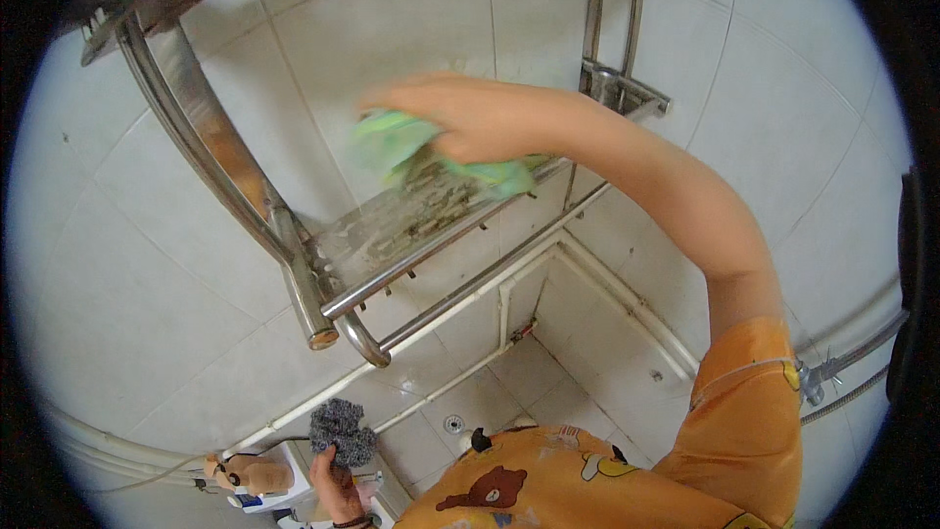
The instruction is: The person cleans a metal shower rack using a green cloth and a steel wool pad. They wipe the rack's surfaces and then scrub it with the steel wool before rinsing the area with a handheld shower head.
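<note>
From afar I see the green cloth (392, 142) over the metal shelf (387, 235), bunched in my closed right hand (470, 122). Dull blotches mark the shelf, so I judge wiping unfinished; what's done I can't tell. Near left, my left hand (336, 492) grips a grey scrubber (343, 431).

Soft, fairly even light, its source out of view, brightens the pale wall tiles (392, 29), with faint grey shadows near the metal rack (421, 254). Narrow highlights run along its polished tubes. Motion smears the right hand (436, 110) and the green cloth (392, 145), while the dark grey scourer (343, 431) looks crisper. Fisheye distortion bows the tile joints, and black, blue-fringed vignetting swallows the corners.
</note>
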`<state>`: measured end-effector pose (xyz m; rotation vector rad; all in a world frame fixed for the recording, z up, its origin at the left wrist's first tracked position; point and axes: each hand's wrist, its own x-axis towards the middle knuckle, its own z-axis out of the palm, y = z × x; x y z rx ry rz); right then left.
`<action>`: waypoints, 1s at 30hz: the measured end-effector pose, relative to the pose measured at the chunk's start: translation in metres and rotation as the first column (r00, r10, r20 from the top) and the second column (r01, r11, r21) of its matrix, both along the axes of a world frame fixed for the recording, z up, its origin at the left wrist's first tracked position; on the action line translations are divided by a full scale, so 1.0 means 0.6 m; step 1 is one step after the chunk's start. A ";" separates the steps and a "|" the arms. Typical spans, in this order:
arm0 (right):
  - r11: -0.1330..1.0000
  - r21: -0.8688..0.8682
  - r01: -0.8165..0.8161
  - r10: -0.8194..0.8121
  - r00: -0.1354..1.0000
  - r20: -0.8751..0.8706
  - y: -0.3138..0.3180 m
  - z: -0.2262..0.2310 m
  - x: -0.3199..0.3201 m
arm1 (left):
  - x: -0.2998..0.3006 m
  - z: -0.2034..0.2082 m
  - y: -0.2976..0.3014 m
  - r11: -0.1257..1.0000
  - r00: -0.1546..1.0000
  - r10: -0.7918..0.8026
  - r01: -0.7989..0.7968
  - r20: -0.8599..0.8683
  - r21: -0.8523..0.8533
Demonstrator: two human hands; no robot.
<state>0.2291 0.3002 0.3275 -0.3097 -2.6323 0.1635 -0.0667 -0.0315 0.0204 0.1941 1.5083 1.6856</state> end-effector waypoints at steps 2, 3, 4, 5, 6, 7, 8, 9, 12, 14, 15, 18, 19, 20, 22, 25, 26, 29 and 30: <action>0.977 -0.166 -0.135 0.153 0.983 0.105 -0.004 -0.002 -0.050 | 0.017 0.018 0.027 1.000 0.999 0.023 -0.022 0.030 -0.007; 0.947 -0.268 -0.177 0.225 0.961 0.163 -0.017 0.003 -0.070 | 0.024 0.022 0.035 0.999 0.998 0.041 -0.041 0.045 -0.005; 0.918 -0.351 -0.184 0.273 0.936 0.221 -0.020 -0.002 -0.090 | 0.026 0.017 0.035 0.998 0.997 0.048 -0.050 0.053 0.025; 0.883 -0.432 -0.184 0.322 0.907 0.273 -0.023 -0.008 -0.105 | 0.028 0.012 0.034 0.997 0.997 0.054 -0.057 0.061 0.053; 0.840 -0.512 -0.178 0.379 0.869 0.319 -0.024 -0.014 -0.116 | 0.035 0.013 0.038 0.995 0.995 0.081 -0.084 0.062 0.048; 0.802 -0.585 -0.119 0.383 0.854 0.352 -0.024 -0.018 -0.117 | 0.025 0.004 0.029 0.997 0.997 0.040 -0.044 0.068 0.060; 0.758 -0.650 -0.055 0.390 0.837 0.384 -0.024 -0.020 -0.115 | 0.017 -0.006 0.021 0.997 0.997 -0.001 -0.004 0.073 0.072; 0.712 -0.702 0.022 0.386 0.823 0.417 -0.028 -0.016 -0.105 | 0.012 -0.009 0.021 0.995 0.995 -0.054 0.047 0.078 0.091; 0.581 -0.802 0.138 0.354 0.845 0.401 -0.024 -0.015 -0.071 | 0.010 -0.015 0.032 0.992 0.994 -0.072 0.062 0.085 0.109; 0.608 -0.789 0.086 0.375 0.845 0.381 -0.002 -0.028 -0.050 | 0.012 -0.007 0.036 0.996 0.997 -0.049 0.044 0.065 0.079; 0.670 -0.742 0.019 0.398 0.835 0.381 0.007 -0.032 -0.044 | 0.018 -0.001 0.038 0.994 0.997 -0.048 0.041 0.067 0.097; 0.773 -0.622 0.123 0.214 0.873 0.438 0.009 -0.023 -0.002 | 0.034 0.016 0.052 0.994 0.997 -0.029 0.022 0.066 0.110; 0.786 -0.582 0.211 0.106 0.880 0.462 0.005 -0.017 0.019 | 0.035 0.014 0.056 0.996 0.998 -0.013 0.008 0.060 0.092; 0.832 -0.500 0.238 0.032 0.881 0.472 0.014 -0.020 0.037 | 0.034 0.012 0.055 0.997 0.999 0.004 -0.008 0.054 0.074; 0.895 -0.321 0.311 -0.135 0.873 0.469 0.037 -0.023 0.082 | 0.024 0.011 0.059 0.994 0.997 -0.075 0.072 0.031 0.078; 0.901 -0.234 0.365 -0.199 0.828 0.525 0.037 0.000 0.109 | 0.022 0.014 0.056 0.992 0.994 -0.102 0.100 0.028 0.075; 0.901 -0.177 0.396 -0.300 0.863 0.406 0.023 0.007 0.121 | 0.023 0.017 0.056 0.993 0.995 -0.098 0.096 0.031 0.073; 0.857 -0.173 0.485 -0.483 0.874 0.054 -0.042 0.016 0.131 | 0.037 0.032 0.053 0.995 0.998 -0.046 0.043 0.034 0.089; 0.885 -0.062 0.461 -0.464 0.885 -0.041 -0.055 0.015 0.136 | 0.042 0.036 0.051 0.995 0.999 -0.019 0.015 0.034 0.099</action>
